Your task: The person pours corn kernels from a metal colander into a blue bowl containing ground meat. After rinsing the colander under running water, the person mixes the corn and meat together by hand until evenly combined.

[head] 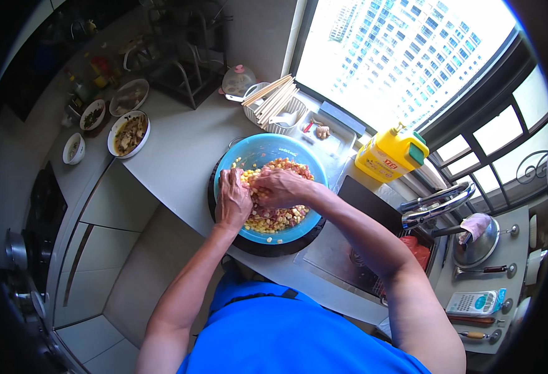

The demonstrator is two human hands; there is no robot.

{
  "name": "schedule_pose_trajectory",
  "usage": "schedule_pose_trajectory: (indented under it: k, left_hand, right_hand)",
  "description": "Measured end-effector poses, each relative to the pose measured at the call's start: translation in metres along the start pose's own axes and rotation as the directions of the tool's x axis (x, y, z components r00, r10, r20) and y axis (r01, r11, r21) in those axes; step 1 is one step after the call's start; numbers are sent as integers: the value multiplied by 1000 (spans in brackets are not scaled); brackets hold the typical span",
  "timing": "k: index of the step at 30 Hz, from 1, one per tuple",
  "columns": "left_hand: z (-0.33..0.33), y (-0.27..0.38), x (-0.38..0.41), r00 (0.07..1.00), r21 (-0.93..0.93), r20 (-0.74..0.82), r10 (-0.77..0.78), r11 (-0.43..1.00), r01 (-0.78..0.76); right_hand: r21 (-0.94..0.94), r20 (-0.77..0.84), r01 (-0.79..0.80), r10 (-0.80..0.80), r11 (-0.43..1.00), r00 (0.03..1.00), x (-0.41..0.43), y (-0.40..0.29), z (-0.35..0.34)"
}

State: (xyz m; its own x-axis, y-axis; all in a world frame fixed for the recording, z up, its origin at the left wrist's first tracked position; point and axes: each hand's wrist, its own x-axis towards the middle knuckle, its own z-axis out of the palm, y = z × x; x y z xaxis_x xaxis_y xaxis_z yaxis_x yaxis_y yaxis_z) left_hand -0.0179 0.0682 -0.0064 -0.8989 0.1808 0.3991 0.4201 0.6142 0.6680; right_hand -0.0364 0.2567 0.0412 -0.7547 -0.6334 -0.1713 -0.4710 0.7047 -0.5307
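A blue plastic basin (318,175) stands on a dark round board (274,250) on the counter, holding corn kernels mixed with pinkish minced meat (278,217). My left hand (234,198) lies at the basin's left side, over the inner wall and the edge of the mixture. My right hand (278,188) is in the mixture near the middle, its fingers partly buried and close to the left hand's fingers. Whether it grips a portion of the mixture is hidden. Both hands look wet. A few kernels stick to the basin's near wall.
Behind the basin are a basket (297,110) with chopsticks and a tray (344,140) with ginger. A yellow jug (391,154), a faucet (437,203) and the sink stand right. Bowls of food, one with meat in broth (129,134), sit left. Utensils hang at far right.
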Motion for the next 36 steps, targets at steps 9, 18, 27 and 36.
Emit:
schedule_pose_trajectory:
  k: [9, 18, 27, 36]
  left_hand:
    - [15, -10, 5, 967, 60, 225, -118, 992, 108]
    - [94, -63, 51, 687, -429, 549, -476, 544, 721]
    - [31, 14, 100, 267, -237, 957, 111, -225, 945]
    - [-12, 7, 121, 238, -242, 970, 44, 160, 957]
  right_hand:
    - [149, -193, -408, 431, 901, 881, -25, 35, -13]
    - [909, -3, -307, 741, 282, 671, 5, 45, 28]
    - [545, -308, -526, 740, 653, 598, -19, -58, -26]
    - [301, -563, -657, 685, 692, 463, 34, -96, 35]
